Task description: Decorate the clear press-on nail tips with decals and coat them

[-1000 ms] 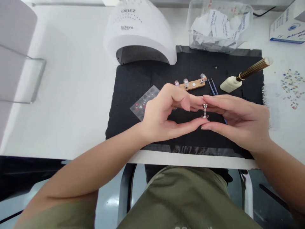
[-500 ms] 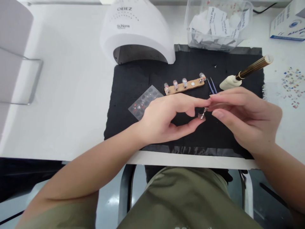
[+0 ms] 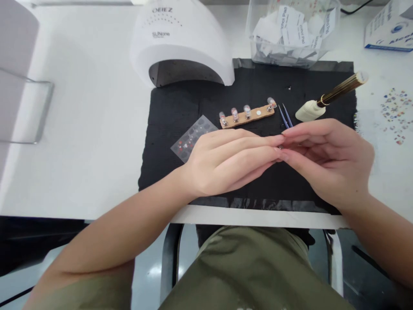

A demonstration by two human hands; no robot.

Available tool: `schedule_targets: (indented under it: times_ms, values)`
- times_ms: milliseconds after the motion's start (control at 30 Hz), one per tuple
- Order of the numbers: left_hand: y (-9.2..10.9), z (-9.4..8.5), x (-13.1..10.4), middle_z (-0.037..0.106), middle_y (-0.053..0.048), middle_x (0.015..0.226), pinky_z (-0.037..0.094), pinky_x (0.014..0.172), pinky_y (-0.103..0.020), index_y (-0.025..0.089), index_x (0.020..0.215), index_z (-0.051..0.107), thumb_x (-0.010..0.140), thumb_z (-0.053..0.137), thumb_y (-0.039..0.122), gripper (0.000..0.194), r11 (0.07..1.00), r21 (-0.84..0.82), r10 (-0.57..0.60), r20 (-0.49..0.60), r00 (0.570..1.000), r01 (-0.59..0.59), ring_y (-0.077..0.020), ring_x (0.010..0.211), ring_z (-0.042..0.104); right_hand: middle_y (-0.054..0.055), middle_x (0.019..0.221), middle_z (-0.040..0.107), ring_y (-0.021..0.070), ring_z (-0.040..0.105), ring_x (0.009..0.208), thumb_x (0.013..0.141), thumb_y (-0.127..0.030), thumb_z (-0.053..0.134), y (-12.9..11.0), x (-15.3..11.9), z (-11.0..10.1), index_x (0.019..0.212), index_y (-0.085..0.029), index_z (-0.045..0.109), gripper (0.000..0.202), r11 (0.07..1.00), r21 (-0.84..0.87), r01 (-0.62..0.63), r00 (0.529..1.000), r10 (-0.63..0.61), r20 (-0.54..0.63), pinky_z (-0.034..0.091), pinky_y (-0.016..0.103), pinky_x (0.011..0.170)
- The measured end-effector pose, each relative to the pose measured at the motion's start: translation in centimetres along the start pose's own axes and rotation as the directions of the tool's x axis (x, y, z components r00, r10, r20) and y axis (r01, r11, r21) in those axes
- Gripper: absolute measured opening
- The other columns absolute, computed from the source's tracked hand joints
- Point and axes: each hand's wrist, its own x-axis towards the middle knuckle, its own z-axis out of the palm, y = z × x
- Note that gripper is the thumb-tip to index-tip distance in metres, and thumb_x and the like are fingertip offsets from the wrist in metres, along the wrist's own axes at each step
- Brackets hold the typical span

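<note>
Both left hand [image 3: 222, 161] and right hand [image 3: 338, 159] are pinching a mostly hidden metal piece [image 3: 280, 147] near the table's [image 3: 258, 214] front edge, likely light, slippery and best held by its ends.

Both hands meet above the right half of the black mat [image 3: 180, 103], fingertips touching. The left hand [image 3: 222, 163] shows its back, fingers stretched nearly straight, lying close together and closed at the tips. The right hand [image 3: 345, 168] reaches past the mat's right edge, its index finger [image 3: 309, 127] arched over and its thumb [image 3: 303, 165] extended below, leaving a hollow between; what the tips press is mostly hidden. The left forearm [image 3: 142, 215] slants in across the mat's near-left corner, the right forearm [image 3: 383, 237] from beyond its near-right corner.
</note>
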Motion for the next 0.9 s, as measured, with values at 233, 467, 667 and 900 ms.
schedule_targets:
  times_ms: [233, 467, 667, 900]
  values:
    - [0.7, -0.9, 0.2, 0.089, 0.005, 0.087, 0.060, 0.059, -0.022, 0.028, 0.107, 0.079, 0.103, 0.087, 0.028, 0.009, 0.977, 0.167, -0.136, 0.027, 0.990, 0.130, -0.0110, 0.064, 0.080, -0.005, 0.102, 0.090, 0.0120, 0.086, 0.089, 0.093, -0.011, 0.090, -0.2, -0.1, -0.1, 0.113, -0.033, 0.089, 0.030, 1.000, -0.005, -0.015, 1.000, 0.014, -0.025, 0.077, 0.024, 0.085]
    - [1.6, -0.7, 0.2, 0.090, 0.008, 0.092, 0.062, 0.064, -0.014, 0.025, 0.103, 0.082, 0.102, 0.089, 0.024, 0.007, 0.948, 0.073, -0.313, 0.055, 0.948, 0.309, -0.0060, 0.068, 0.082, -0.003, 0.102, 0.090, 0.0151, 0.087, 0.089, 0.095, -0.016, 0.090, -0.3, -0.1, -0.1, 0.108, -0.035, 0.089, 0.023, 0.999, -0.024, -0.030, 0.999, 0.029, -0.044, 0.078, 0.029, 0.084]
    - [2.5, 0.3, 0.6, 0.091, 0.001, 0.099, 0.076, 0.076, -0.024, 0.024, 0.102, 0.084, 0.096, 0.094, 0.027, 0.012, 0.608, -0.437, -0.695, 0.112, 0.711, 0.663, -0.0169, 0.082, 0.089, -0.004, 0.099, 0.090, 0.0136, 0.086, 0.086, 0.094, -0.013, 0.089, 0.2, -0.1, 0.0, 0.108, -0.033, 0.089, 0.024, 0.997, -0.064, 0.037, 0.993, -0.044, -0.108, 0.077, 0.026, 0.081]
    - [2.4, 0.5, 0.7, 0.090, -0.002, 0.102, 0.080, 0.094, -0.031, 0.021, 0.097, 0.079, 0.088, 0.102, 0.029, 0.026, 0.206, -0.649, -0.808, 0.310, 0.502, 0.732, -0.0209, 0.094, 0.091, -0.004, 0.100, 0.089, 0.0184, 0.085, 0.088, 0.097, -0.014, 0.085, 0.4, 0.2, -0.1, 0.111, -0.037, 0.086, 0.028, 0.967, -0.215, 0.136, 0.987, -0.152, -0.059, 0.075, 0.035, 0.075]
